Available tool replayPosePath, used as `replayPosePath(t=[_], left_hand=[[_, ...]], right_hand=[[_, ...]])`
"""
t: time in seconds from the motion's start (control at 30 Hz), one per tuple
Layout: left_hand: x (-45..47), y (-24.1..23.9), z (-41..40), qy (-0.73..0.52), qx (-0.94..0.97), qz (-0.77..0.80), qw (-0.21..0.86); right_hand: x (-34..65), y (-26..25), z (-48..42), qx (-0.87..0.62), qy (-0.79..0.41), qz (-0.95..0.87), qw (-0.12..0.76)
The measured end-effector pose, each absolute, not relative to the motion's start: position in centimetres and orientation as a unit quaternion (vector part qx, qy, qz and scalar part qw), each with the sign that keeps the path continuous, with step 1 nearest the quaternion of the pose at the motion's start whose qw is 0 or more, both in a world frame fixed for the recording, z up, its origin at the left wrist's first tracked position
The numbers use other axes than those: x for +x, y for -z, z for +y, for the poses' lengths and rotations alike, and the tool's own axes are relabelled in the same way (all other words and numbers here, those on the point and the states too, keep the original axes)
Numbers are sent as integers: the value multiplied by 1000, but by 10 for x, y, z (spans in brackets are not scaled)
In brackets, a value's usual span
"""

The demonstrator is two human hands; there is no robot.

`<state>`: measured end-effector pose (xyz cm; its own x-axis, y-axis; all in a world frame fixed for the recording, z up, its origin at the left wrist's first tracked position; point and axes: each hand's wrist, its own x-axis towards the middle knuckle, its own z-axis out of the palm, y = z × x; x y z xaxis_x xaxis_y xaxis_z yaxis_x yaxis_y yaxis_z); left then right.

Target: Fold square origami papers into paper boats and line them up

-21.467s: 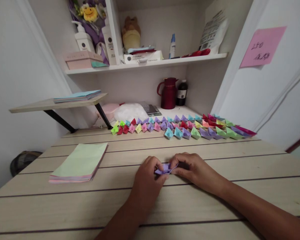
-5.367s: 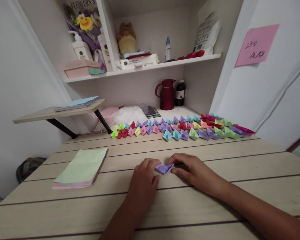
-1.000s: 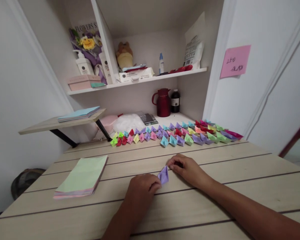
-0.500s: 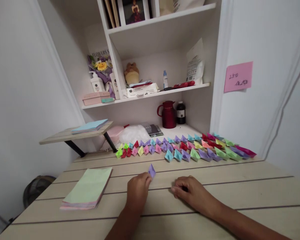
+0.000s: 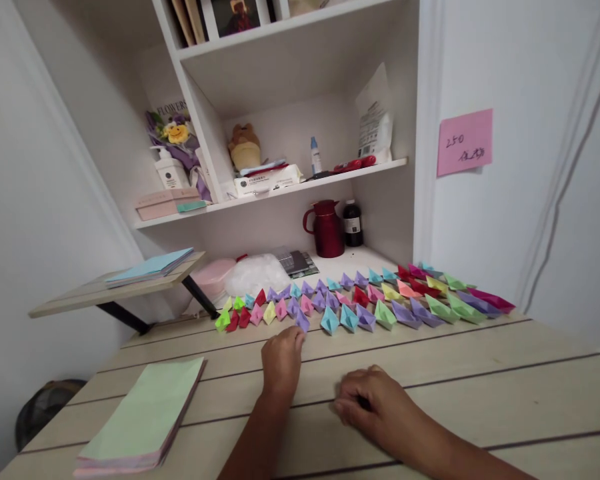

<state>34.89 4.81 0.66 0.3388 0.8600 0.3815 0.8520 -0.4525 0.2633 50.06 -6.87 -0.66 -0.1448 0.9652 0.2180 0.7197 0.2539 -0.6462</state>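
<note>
My left hand point(image 5: 283, 357) reaches forward over the wooden table, its fingers pinching the near end of a purple paper boat point(image 5: 303, 321). That boat is at the front of the rows of folded boats, left of a light blue paper boat point(image 5: 330, 321). My right hand point(image 5: 367, 399) rests on the table with its fingers curled in; whether anything lies inside the curl is hidden. Behind the left hand stand several more boats in red, pink, yellow, green and purple, such as a pink boat point(image 5: 281, 309).
A stack of green and pink paper point(image 5: 143, 417) lies at the left. Blue sheets point(image 5: 150, 265) sit on a small raised stand point(image 5: 75, 293). Behind the boats are a dark red jug point(image 5: 329, 230), a dark bottle point(image 5: 352, 225) and a clear plastic bag point(image 5: 257, 275).
My left hand has carried the purple boat forward to the front of the rows. The right hand stays curled on the table. The view has shifted slightly.
</note>
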Motion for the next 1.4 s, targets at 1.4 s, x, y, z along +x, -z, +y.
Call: replayPosePath(t=[1.4], left_hand=[[370,-5,48,-189,845,501,-21]], right_hand=[[503,2,-73,-576,-202,-736,294]])
